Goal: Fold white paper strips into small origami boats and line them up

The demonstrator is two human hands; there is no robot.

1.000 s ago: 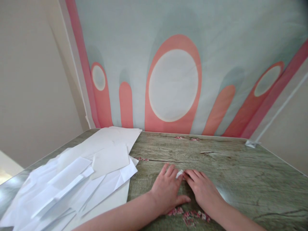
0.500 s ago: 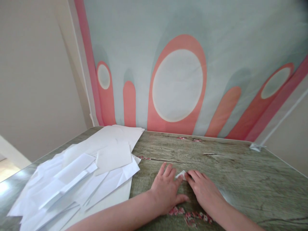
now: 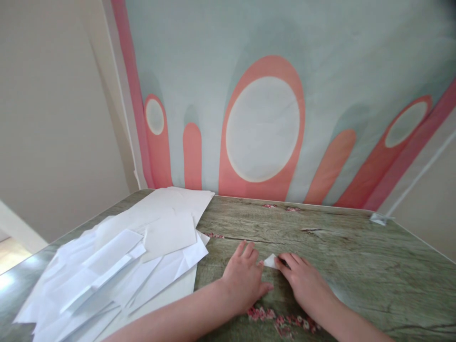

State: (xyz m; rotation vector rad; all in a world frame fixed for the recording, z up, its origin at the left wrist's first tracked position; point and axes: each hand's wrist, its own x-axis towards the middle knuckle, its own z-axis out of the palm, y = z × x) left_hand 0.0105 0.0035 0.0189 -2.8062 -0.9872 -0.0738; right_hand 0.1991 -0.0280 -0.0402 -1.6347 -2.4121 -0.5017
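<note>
A small folded piece of white paper lies on the wood-patterned table between my two hands. My right hand has its thumb and fingers closed on the right end of the paper, with its fingertips curled over it. On the other side, my left hand rests palm down, its fingers stretched and its thumb apart. The left forefinger tip is at or very near the paper's left corner; whether they touch I cannot tell. The paper's right end is hidden under the right fingers.
A loose pile of white paper sheets, some creased or folded, covers the left side of the table. Behind stands a grey-green panel with coral shapes. A bit of clear tape or plastic sits at the far right corner.
My left hand has drawn slightly left, off the paper, so more of the paper shows. My right hand stays on it. The view has shifted a little.
</note>
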